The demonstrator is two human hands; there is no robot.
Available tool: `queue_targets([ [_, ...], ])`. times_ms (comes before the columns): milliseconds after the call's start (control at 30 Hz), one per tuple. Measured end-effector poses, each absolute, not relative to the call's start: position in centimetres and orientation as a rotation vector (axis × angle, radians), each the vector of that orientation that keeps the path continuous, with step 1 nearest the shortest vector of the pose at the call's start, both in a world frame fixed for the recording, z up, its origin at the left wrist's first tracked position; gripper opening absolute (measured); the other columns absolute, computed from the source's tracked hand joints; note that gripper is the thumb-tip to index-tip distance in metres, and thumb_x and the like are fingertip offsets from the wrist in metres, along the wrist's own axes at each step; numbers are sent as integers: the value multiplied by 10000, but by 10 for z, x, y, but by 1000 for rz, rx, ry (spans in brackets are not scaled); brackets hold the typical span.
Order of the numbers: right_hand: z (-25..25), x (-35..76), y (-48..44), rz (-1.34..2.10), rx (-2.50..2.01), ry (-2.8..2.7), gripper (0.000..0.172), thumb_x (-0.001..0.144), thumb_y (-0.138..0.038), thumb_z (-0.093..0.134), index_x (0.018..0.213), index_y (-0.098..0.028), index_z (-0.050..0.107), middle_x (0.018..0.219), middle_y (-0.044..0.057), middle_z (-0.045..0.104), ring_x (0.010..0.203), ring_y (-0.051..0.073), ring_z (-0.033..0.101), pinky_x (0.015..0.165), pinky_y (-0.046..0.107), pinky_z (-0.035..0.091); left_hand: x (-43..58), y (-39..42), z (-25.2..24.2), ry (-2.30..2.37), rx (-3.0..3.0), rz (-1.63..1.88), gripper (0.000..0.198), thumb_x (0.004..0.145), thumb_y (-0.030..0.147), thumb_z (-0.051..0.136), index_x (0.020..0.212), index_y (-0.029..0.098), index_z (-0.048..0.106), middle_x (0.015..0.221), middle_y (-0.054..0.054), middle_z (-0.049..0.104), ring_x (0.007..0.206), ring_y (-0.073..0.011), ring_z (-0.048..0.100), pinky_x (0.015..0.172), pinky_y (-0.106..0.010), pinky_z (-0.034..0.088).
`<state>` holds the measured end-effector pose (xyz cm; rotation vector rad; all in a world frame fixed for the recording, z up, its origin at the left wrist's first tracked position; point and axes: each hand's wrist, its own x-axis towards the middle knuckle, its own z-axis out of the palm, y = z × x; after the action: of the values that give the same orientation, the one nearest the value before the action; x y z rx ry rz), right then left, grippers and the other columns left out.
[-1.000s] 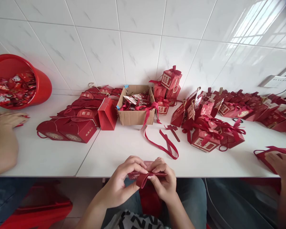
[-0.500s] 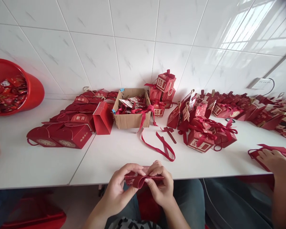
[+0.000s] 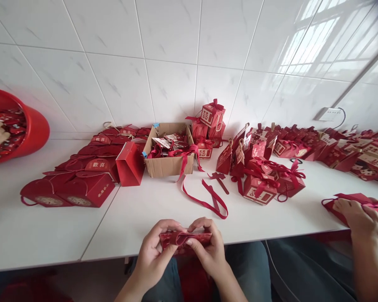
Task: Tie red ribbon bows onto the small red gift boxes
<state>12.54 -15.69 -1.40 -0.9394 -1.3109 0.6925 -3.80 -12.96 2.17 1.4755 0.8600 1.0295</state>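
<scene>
At the table's front edge, my left hand (image 3: 157, 247) and my right hand (image 3: 208, 245) hold a small dark red patterned box (image 3: 185, 249) between them. A looped red strip (image 3: 178, 238) stands at its top, pinched by the thumbs and fingers of both hands. Beyond my hands a red ribbon (image 3: 193, 197) lies curved on the white table (image 3: 151, 201), beside a flower-topped red strip (image 3: 219, 180). Behind them is a cardboard box (image 3: 167, 166) holding ribbons and printed cards. The underside of the held box is hidden.
Rows of red gift boxes (image 3: 82, 191) sit at left, with an open red box (image 3: 129, 164) beside them. More boxes (image 3: 260, 188) stand at right. One person's hand reaches into a red bucket (image 3: 38, 130) of wrapped items; another's hand (image 3: 357, 214) rests on a red box.
The view has shifted slightly, so the table items appear lower and further left. The looped strip leans more to the left. At far left, a person's hand has moved into the red bucket.
</scene>
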Motion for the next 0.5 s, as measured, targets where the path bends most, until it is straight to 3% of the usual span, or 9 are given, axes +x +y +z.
queue_targets([
  [133, -23, 152, -161, 733, -1108, -1586, 427, 771, -308, 706, 1149, -218, 529, 1119, 91, 592, 1057, 236, 575, 907, 370, 476, -36, -130, 16, 925, 1433, 1071, 245, 844, 342, 604, 1043, 215, 538, 970, -58, 649, 916, -191, 641, 838, -285, 522],
  [200, -25, 164, -162, 730, -1188, -1676, 493, 737, -338, 738, 1172, -223, 538, 1151, 100, 586, 1099, 261, 555, 937, 395, 465, -37, -128, 15, 967, 1475, 1098, 280, 839, 346, 608, 1080, 218, 541, 1027, -69, 641, 977, -204, 622, 921, -313, 477],
  [333, -26, 182, -159, 693, -1302, -1676, 422, 705, -356, 761, 1070, -211, 607, 1039, 86, 644, 972, 256, 611, 847, 381, 514, -51, -118, 10, 964, 1628, 1223, 393, 821, 382, 609, 1177, 232, 537, 1217, -94, 577, 1200, -256, 495, 1036, -349, 367],
  [500, -22, 211, -137, 706, -1286, -1313, 382, 738, -377, 707, 1049, -185, 597, 889, 65, 691, 728, 207, 665, 619, 305, 546, -82, -97, -20, 1281, 1747, 1196, 372, 834, 390, 578, 1169, 236, 529, 1230, -99, 568, 1150, -277, 518, 981, -404, 405],
])
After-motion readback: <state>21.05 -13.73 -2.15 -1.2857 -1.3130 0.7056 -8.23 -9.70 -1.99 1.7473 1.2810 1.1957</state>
